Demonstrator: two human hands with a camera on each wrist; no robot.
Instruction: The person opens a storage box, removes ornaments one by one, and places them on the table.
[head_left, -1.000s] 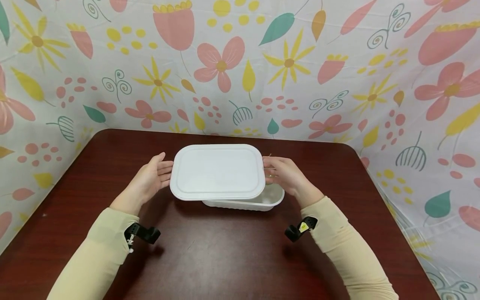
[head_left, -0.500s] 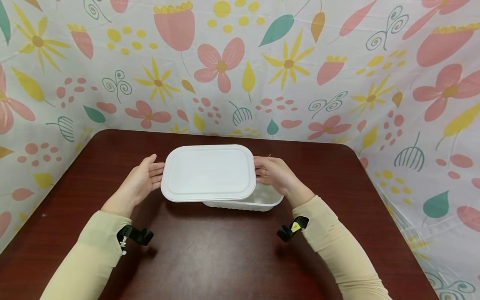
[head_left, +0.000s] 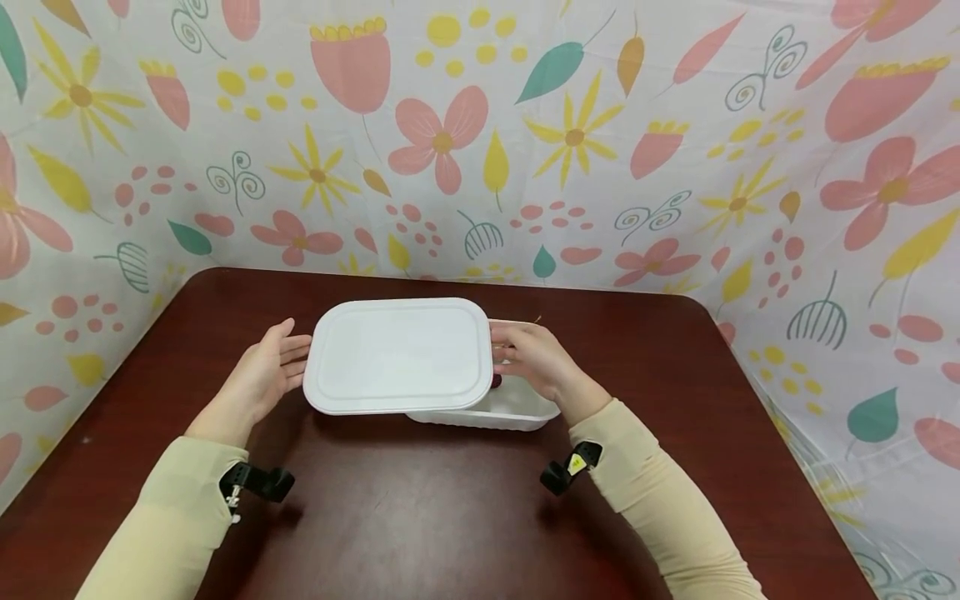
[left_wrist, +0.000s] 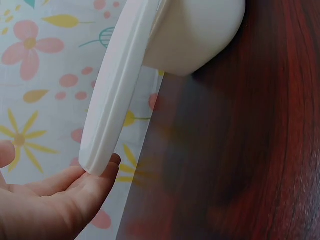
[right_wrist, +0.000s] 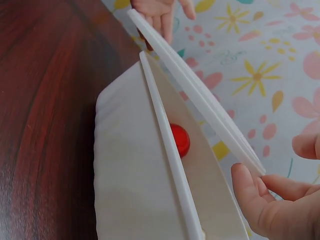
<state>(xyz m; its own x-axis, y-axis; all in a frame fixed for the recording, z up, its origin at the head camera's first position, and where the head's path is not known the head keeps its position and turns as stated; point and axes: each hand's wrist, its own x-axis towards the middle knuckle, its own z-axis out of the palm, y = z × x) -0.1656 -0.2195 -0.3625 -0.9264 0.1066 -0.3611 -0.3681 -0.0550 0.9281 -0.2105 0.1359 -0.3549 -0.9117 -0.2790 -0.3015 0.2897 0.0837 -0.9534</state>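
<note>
Dark red-brown wood: the table (head_left: 450, 517) bears a white container (head_left: 517, 410). Above it the white lid (head_left: 397, 354) is lifted clear and off to the left, carried between the left hand (head_left: 262, 379), fingers straight against its edge, and the right hand (head_left: 532, 358), fingertips pinching the rim. Inside lies a red cap (right_wrist: 179, 139) (small, round). Judging from this, the lid is off but not yet set down.

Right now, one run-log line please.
lid held above container | left hand supports edge | right hand pinches edge | red item inside
</note>
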